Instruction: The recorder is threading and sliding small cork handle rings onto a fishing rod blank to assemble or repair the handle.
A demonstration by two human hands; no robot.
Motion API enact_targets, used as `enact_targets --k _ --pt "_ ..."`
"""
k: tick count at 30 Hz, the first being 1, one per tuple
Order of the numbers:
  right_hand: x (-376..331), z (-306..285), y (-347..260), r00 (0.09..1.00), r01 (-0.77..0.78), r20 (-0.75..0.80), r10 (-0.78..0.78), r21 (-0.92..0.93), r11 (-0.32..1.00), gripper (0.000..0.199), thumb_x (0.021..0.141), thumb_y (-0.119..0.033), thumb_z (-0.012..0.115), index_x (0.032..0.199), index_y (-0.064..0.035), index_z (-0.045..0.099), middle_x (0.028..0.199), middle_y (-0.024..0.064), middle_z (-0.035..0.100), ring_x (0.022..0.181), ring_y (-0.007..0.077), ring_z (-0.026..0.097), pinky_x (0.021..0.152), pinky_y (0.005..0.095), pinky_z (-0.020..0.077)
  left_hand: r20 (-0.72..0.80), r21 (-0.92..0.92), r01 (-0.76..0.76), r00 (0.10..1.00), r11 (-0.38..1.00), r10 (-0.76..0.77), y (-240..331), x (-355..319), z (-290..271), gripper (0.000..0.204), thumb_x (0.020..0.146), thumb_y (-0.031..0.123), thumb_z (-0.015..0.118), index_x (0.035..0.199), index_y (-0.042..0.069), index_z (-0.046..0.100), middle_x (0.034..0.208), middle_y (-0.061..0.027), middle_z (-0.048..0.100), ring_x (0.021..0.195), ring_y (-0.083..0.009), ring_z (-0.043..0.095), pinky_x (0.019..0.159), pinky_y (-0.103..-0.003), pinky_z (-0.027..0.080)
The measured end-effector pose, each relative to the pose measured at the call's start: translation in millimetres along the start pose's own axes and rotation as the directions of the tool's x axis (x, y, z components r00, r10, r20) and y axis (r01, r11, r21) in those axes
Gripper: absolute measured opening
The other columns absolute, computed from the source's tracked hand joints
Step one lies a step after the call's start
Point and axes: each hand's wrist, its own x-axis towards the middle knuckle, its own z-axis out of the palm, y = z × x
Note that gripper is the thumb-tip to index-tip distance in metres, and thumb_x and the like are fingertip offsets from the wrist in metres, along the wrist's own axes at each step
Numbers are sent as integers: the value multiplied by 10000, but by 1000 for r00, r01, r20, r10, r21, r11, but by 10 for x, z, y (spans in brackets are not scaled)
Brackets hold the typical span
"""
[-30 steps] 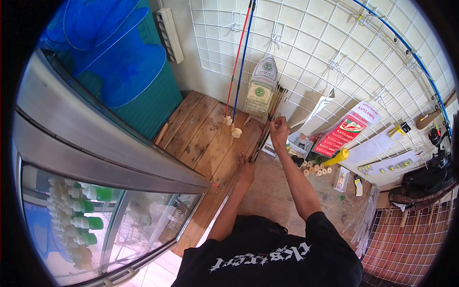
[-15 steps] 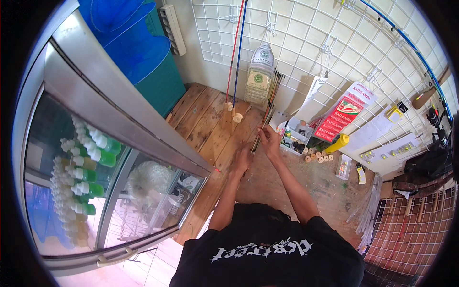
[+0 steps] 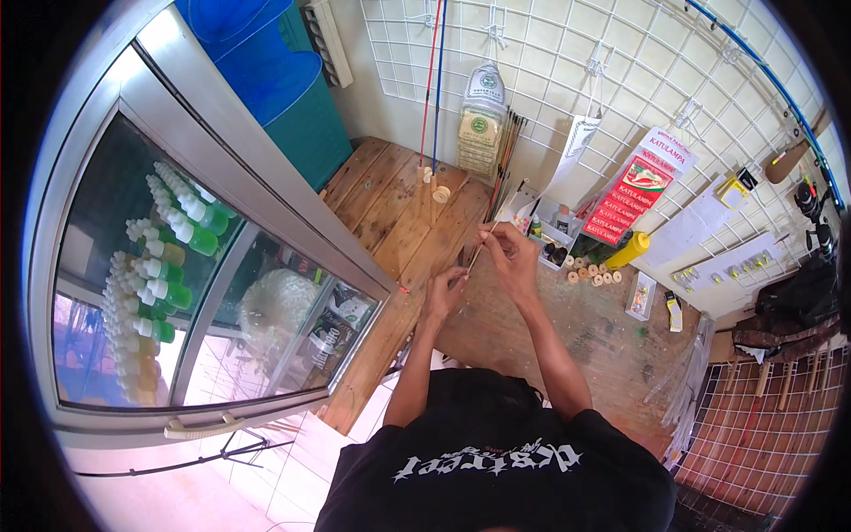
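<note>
A thin, light-coloured stick (image 3: 476, 257) slants between my two hands over the wooden bench top (image 3: 532, 328). Its upper part is pinched in the fingertips of my right hand (image 3: 514, 251). Lower down and to the left, my left hand (image 3: 443, 293) has its fingers closed around the stick's other end. My fingers hide much of it, so its exact kind does not show. Beyond my hands, a bundle of thin dark rods (image 3: 508, 155) leans against the wall.
A white tray of small bottles (image 3: 558, 239), several round wooden pieces (image 3: 596, 273) and a yellow bottle (image 3: 631, 250) stand to the right. Wooden spools (image 3: 441, 193) sit at the far left. A glass cabinet (image 3: 213, 310) borders my left side. A white wire grid (image 3: 550, 53) bears hanging packets.
My view has shifted, with the cabinet now showing more of its lower edge. Both hands have drawn slightly apart along the stick, and the left wrist has turned so its fingers show more.
</note>
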Motion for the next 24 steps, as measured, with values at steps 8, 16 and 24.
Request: enact_targets --k 8,16,24 --pt "-177 -253 -518 1000 -3 20 -1 179 984 127 912 -18 591 1001 57 645 911 98 693 843 147 677 725 268 541 -2 -54 32 999 998 -32 44 -250 41 263 862 103 648 1114 30 647 1008 -121 705 991 -198 673 845 -322 504" --pt "-458 -613 -986 998 -17 57 0 301 954 117 923 15 558 1010 68 615 944 110 662 911 187 667 816 300 537 -62 175 -33 997 984 45 44 -605 -51 200 833 91 657 1020 24 681 975 -154 701 911 -248 685 814 -336 510" --pt "-702 -992 -1313 996 76 15 -87 362 929 138 941 -18 544 1051 56 582 925 139 668 900 262 685 806 342 571 -49 303 15 999 953 -1 31 -885 -35 215 836 129 651 1034 49 676 959 -190 680 920 -345 654 823 -391 497"
